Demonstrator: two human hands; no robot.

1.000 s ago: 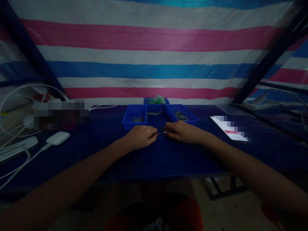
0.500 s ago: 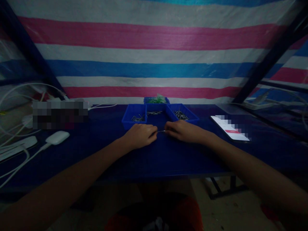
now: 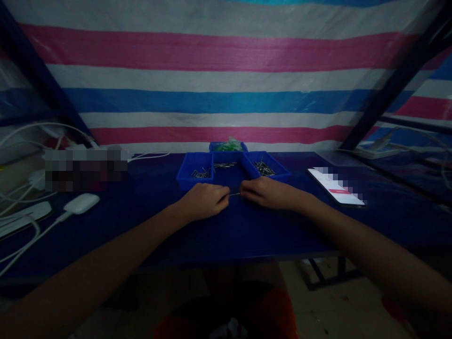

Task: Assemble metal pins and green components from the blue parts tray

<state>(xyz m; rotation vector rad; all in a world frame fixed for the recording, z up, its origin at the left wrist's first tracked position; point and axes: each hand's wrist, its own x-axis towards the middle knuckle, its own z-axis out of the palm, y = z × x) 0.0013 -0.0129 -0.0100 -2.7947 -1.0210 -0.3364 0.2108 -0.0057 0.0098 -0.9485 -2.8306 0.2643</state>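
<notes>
A thin metal rod (image 3: 234, 194) spans the small gap between my two hands, just above the blue table. My left hand (image 3: 206, 200) pinches its left end between thumb and fingers. At its right end, the fingers of my right hand (image 3: 263, 192) are closed on it; the fingertips hide that end. Beyond my left hand sits a blue bin (image 3: 187, 172) with small bent metal pieces (image 3: 201, 173). Behind my right hand is another blue bin (image 3: 282, 173), holding many small metal parts (image 3: 263, 168). Several thin metal rods (image 3: 225, 165) lie between the two bins.
A third blue bin (image 3: 213, 147) at the back holds green pieces in clear plastic (image 3: 230, 144). To the right lies a lit phone (image 3: 332, 186). White cables and a white charger (image 3: 82, 203) are on the left. A striped sheet (image 3: 226, 52) hangs behind the blue table (image 3: 233, 235).
The view has shifted very slightly. Both hands keep their grip on the rod, with hardly any visible movement.
</notes>
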